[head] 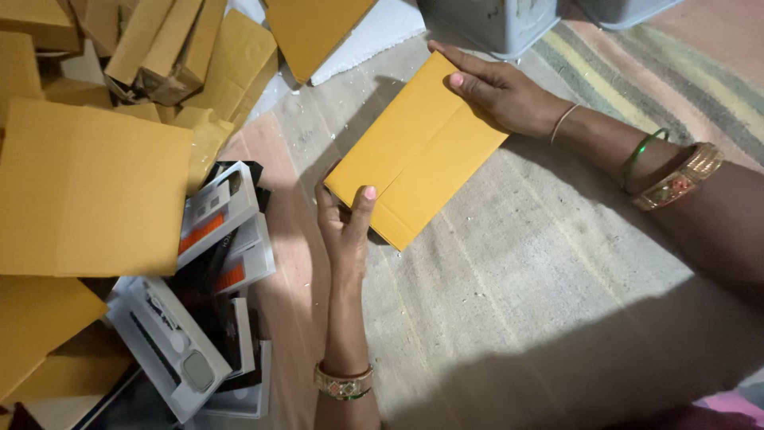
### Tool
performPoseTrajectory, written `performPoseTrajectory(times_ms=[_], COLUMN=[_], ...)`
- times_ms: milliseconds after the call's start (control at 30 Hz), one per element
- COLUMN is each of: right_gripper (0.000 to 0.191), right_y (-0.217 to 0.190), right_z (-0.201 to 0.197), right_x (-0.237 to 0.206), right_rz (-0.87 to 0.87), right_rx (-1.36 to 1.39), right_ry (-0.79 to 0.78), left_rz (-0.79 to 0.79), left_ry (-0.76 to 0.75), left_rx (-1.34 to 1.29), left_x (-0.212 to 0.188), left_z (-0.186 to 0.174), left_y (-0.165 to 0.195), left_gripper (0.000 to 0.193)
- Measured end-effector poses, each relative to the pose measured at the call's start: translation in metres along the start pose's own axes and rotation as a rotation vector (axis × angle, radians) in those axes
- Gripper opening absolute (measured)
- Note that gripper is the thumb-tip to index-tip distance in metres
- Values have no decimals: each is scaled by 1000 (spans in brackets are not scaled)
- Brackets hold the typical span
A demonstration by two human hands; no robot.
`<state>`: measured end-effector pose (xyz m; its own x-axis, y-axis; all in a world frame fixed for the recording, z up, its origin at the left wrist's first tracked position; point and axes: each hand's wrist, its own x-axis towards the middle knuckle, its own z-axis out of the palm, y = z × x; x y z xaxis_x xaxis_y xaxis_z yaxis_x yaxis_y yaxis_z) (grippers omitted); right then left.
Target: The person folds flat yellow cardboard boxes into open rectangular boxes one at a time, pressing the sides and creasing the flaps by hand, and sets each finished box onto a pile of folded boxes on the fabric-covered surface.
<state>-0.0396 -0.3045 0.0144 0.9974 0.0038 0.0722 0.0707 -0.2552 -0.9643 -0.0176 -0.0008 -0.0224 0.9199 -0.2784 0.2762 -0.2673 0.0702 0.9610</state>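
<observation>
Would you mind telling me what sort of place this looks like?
Probably an informal packing spot on a home floor: a striped woven rug, piles of flat yellow cartons, and boxed gadgets heaped beside them.

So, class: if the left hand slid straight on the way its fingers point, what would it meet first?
The left hand points up the picture and already grips the flat yellow carton. Past its corner, probably the stack of yellow cartons, though depth is unclear.

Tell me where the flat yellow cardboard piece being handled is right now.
In the head view the yellow cardboard piece sits centre frame above the striped mat, held between the left hand and right hand, right of the product boxes.
</observation>
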Motion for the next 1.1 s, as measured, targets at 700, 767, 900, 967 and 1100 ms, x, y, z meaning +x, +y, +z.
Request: performPoseTrajectory(times_ms=[700, 767, 900, 967, 1100], right_gripper=[57, 56, 56, 59, 59], right_y=[34, 36, 25, 19, 16], right_z=[-15, -14, -10, -9, -9], right_x=[17, 18, 14, 12, 12], right_rz=[-194, -224, -160, 132, 122], right_rx=[82, 28, -85, -56, -86], right_ry=[45, 49, 84, 66, 91], left_rz=[231, 253, 306, 295, 321], left_ry=[-375, -363, -339, -343, -352], left_rx=[1475, 1450, 1403, 1380, 1463], left_x=[81, 82, 76, 72, 64], left_z=[184, 180, 165, 155, 128], left_y=[68, 64, 59, 60, 61], left_gripper=[146, 148, 144, 143, 141])
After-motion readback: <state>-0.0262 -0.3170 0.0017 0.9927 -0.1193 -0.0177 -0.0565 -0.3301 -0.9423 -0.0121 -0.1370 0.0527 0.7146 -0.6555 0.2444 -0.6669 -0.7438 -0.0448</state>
